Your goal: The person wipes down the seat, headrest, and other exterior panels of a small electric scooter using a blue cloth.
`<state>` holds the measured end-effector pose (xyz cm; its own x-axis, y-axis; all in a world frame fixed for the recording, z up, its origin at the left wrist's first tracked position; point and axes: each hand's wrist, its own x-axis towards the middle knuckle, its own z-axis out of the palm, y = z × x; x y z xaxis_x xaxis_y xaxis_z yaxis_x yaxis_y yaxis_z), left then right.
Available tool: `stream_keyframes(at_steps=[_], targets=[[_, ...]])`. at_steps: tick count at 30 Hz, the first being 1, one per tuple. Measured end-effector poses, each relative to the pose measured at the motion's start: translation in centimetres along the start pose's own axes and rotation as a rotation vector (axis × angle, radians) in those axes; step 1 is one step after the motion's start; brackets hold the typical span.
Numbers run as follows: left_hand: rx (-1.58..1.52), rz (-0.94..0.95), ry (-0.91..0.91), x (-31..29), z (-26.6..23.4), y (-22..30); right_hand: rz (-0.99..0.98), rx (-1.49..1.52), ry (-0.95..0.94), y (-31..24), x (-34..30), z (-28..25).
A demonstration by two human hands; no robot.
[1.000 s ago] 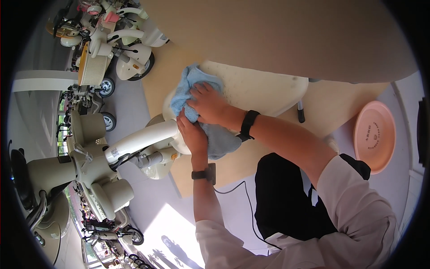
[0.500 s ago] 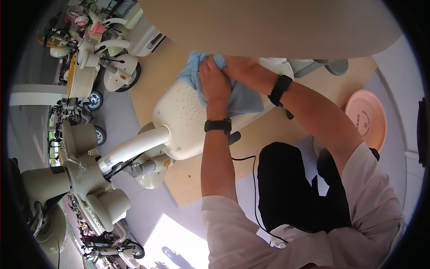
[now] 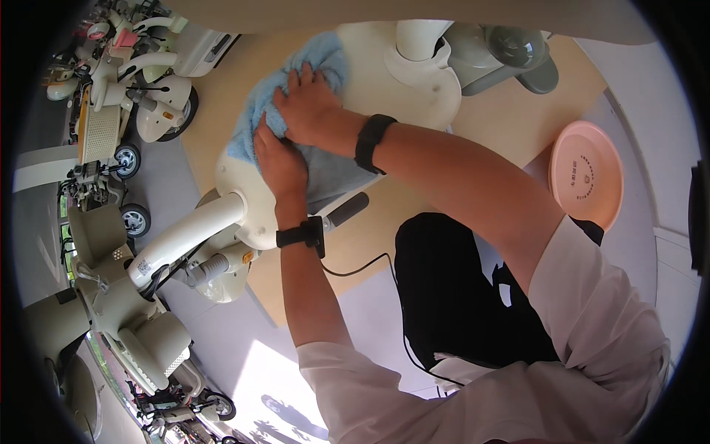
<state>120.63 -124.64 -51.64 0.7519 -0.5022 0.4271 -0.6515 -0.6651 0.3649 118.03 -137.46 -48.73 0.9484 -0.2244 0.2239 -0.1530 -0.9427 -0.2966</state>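
Two hands — the left hand [image 3: 283,166] just below the right hand [image 3: 310,111] — lay on the blue cloth [image 3: 248,129] in the upper left-centre of the frame, fingers [image 3: 307,78] extended rather than clenched, apparently so that their pressure kept it snug against the cream scooter footboard [image 3: 370,74].

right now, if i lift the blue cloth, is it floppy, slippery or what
The blue cloth likely droops, since it bunches in soft folds under the left hand and right hand. Its fuzzy surface probably grips well rather than slips.
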Motion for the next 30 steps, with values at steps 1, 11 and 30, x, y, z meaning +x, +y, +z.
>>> stream_keyframes(at_steps=[1, 11, 30], targets=[[0.017, -0.018, -0.009, -1.0, -1.1, -0.9, -0.024, 0.006, -0.035, -1.5, 0.0, 0.4], [0.29, 0.133, -0.247, -5.7, -0.6, -8.4, 0.082, -0.15, -0.25, -9.3, -1.1, 5.9], [0.382, 0.29, -0.568, 14.5, 1.3, -18.6, 0.159, 0.174, 0.218, -14.1, -2.8, 3.3]])
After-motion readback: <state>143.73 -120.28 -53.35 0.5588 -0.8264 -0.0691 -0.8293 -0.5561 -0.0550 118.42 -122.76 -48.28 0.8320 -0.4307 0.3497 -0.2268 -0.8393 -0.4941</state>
